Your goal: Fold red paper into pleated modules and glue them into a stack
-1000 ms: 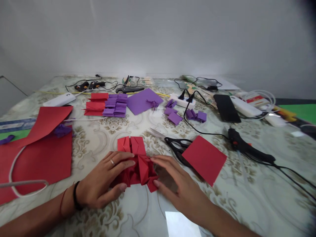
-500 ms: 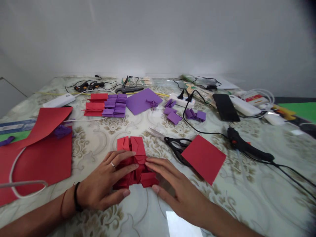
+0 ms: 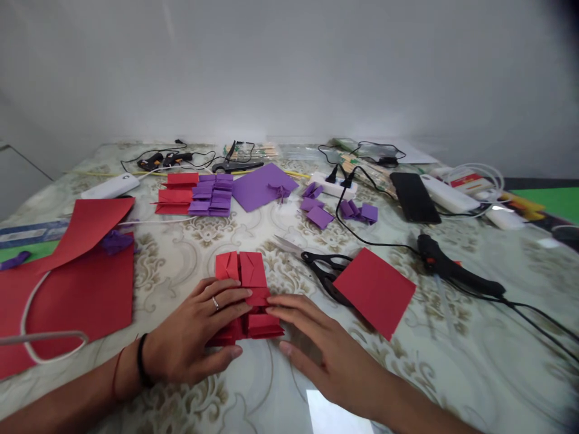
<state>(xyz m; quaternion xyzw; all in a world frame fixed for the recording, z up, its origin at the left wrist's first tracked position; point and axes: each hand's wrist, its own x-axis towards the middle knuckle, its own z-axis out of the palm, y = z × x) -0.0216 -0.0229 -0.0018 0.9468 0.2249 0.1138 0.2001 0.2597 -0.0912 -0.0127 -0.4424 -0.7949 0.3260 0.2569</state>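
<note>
Loosely extended left fingers [image 3: 233,297] and right fingers [image 3: 294,303] touch folded red paper [image 3: 254,274], patterned tablecloth [image 3: 257,380] spreading from its near edge.

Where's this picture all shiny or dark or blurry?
Head view: a bright white patch, probably glare, on the tablecloth at the bottom; head view: soft shadow beneath the right hand; head view: blackened top right corner; head view: folded red paper fairly clear, far packets fuzzier.
</note>
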